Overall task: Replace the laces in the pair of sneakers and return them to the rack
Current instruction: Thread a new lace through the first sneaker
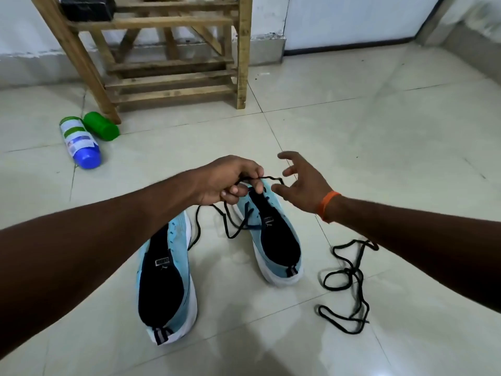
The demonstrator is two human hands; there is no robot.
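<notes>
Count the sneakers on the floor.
2. The left sneaker has its toe hidden by the left forearm. The right sneaker sits beside it, below the left hand pinching a black lace. No others visible.

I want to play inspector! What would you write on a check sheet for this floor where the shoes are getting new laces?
Surface: pale tiled floor, shiny.
Job's things: left sneaker and right sneaker, light blue, side by side, apart; held lace, black, hanging over the right sneaker; loose lace, black, tangled on the floor to their right; wooden rack by the wall.
Clutter: white-and-blue bottle and green container lying by the rack's leg.
Hands: left hand pinches the held lace in its fingers; right hand open, beside it, holding nothing.
Cables: nothing seen.
Surroundings: white wall.
</notes>
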